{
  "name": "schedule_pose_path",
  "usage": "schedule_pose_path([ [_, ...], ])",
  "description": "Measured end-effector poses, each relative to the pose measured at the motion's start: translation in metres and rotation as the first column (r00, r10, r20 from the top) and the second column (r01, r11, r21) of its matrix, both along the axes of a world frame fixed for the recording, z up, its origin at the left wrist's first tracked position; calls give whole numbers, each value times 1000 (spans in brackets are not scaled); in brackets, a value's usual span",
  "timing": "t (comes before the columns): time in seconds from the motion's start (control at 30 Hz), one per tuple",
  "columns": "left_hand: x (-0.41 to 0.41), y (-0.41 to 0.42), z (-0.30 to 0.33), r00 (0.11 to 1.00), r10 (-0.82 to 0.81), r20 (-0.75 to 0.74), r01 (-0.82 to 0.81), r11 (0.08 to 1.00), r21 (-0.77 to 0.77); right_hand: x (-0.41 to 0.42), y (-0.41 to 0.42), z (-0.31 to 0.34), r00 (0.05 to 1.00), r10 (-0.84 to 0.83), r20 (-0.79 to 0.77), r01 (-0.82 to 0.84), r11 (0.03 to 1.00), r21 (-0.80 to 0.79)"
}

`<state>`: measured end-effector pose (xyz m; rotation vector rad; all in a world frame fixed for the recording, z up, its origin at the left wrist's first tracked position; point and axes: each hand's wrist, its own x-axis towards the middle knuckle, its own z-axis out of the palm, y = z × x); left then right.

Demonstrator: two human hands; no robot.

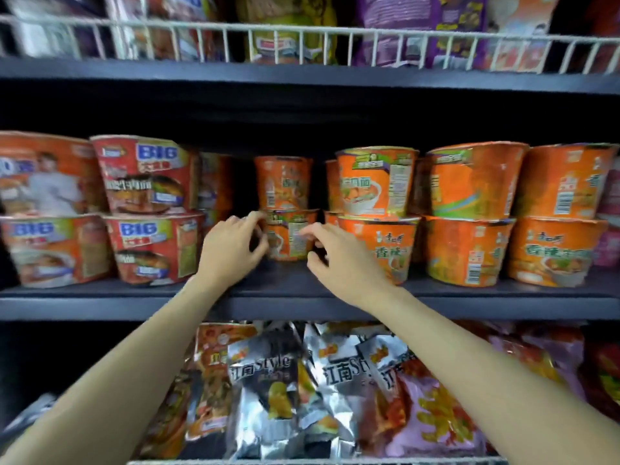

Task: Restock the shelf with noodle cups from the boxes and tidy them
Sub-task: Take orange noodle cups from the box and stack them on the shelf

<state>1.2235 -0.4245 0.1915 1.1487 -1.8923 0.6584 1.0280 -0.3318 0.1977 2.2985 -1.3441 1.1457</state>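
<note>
Orange noodle cups stand two high along the middle shelf (302, 290). One lower orange cup (285, 238) sits set back in a gap, with another orange cup (283, 182) stacked on it. My left hand (231, 245) curls round the lower cup's left side, fingertips at its rim. My right hand (339, 260) curls round its right side, index finger across the label. Taller stacks of orange cups (375, 182) stand to the right, and red "BIG" cups (147, 176) to the left.
A white wire rail (302, 31) fronts the top shelf of bagged noodles. Below the middle shelf lie silver and pink snack bags (265, 380). More orange cups (557, 250) fill the shelf's right end. Bare shelf shows in front of the set-back cup.
</note>
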Motion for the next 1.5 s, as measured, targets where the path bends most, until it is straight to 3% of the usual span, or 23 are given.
schedule_pose_path([
  [0.23, 14, -35, -2, 1000, -19, 18, 21, 991, -133, 53, -111, 24, 928, -373, -20, 369, 922, -117],
  [0.4, 14, -46, -4, 999, 22, 41, -21, 999, -29, 65, -157, 19, 870, -488, 77, 475, 869, 136],
  [0.47, 16, -52, -5, 999, 29, 36, -29, 1000, 9, 63, -167, 14, 881, -462, 103, 450, 885, 122],
  [0.57, 18, -67, 1, 1000, -29, -5, 29, 999, -19, 49, -173, 12, 923, -286, 258, 264, 957, 117],
  [0.73, 20, -82, 7, 995, -98, -27, 101, 985, 137, 35, -168, 12, 926, -31, 377, -13, 994, 113],
  [0.83, 20, -79, 3, 992, -126, -20, 127, 989, 77, 37, -165, 13, 925, 9, 381, -55, 993, 109],
  [0.93, 18, -75, 1, 991, -132, 32, 133, 990, -38, 41, -162, 16, 942, 31, 333, -18, 999, -43],
  [1.0, 17, -74, 1, 989, -135, 61, 141, 985, -100, 44, -161, 22, 875, 111, 471, -58, 990, -127],
  [1.1, 16, -74, 2, 988, -136, 79, 146, 980, -133, 49, -171, 36, 717, 119, 686, -124, 991, -42],
  [1.2, 14, -74, 2, 988, -129, 86, 141, 978, -152, 54, -183, 45, 757, 70, 649, -190, 975, 117],
  [1.37, 14, -72, 3, 989, -115, 92, 130, 975, -178, 57, -190, 48, 850, 9, 527, -109, 981, 158],
  [1.5, 13, -71, 3, 994, -60, 88, 76, 976, -203, 62, -176, 51, 867, -191, 461, 188, 981, 52],
])
